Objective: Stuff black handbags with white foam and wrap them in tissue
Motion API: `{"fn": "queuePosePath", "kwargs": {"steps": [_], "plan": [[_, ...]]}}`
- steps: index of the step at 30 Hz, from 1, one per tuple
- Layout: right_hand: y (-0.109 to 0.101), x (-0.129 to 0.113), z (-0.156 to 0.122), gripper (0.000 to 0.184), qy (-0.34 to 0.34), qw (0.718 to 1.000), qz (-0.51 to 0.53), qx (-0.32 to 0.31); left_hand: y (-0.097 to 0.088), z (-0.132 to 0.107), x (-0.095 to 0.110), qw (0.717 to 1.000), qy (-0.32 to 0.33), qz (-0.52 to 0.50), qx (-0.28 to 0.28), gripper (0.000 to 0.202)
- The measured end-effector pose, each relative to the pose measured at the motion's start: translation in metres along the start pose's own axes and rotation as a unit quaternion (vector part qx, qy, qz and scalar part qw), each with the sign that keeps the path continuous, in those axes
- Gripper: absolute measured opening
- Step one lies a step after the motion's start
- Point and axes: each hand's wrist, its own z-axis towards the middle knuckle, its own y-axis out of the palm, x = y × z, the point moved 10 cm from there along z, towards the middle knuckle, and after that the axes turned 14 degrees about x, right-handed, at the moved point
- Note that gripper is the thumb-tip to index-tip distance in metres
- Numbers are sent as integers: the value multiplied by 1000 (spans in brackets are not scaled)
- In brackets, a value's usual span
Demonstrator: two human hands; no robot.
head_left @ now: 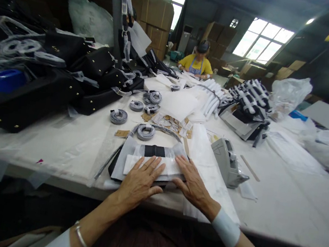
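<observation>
At the near edge of the table (277, 214), your left hand (140, 179) lies flat, fingers spread, on the wrapped black bag (149, 160), and your right hand (192, 183) rests open on its right end; neither hand grips anything, both only press down. The bag sits close to that near edge, so a hard push toward you could, I judge, slide it off into your lap. The clear film looks slippery, and your palms may skid and wrinkle the white padding beneath.

The bag is black, flat, sheathed in cloudy plastic with a white foam sheet across its front and a dark band showing in the middle. Just right of it stands a grey tape dispenser (228, 162); a sweep of your right elbow could knock it. Farther in lie coiled straps (146, 132), then a heap of black bags (66, 80) at the left. At the far end a person in yellow (196, 64) works.
</observation>
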Motion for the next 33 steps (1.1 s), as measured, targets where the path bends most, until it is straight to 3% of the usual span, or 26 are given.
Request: {"fn": "queuePosePath", "kwargs": {"steps": [3,5,10,14,17,23,29,33], "plan": [[-39,-1,0,49,51,992,28,109,-11,13,-5,999,-36,-16,-4,70],[-49,-2,0,55,56,991,14,118,-14,21,-12,998,-60,-2,1,79],[-16,0,15,111,10,999,-46,-24,-3,22,-22,997,-72,21,-16,100],[15,6,29,127,3,994,-36,-101,-5,16,-18,999,-46,5,10,100],[21,3,31,122,-19,996,-27,-80,-7,14,-15,999,-44,-5,19,100],[21,1,16,76,-40,998,-48,-13,3,8,-6,999,-32,29,-5,72],[5,-7,18,101,-41,997,-70,-9,-9,9,-5,998,-25,41,28,81],[9,-10,7,97,-49,994,-87,-42,-6,2,2,999,10,38,12,77]]}}
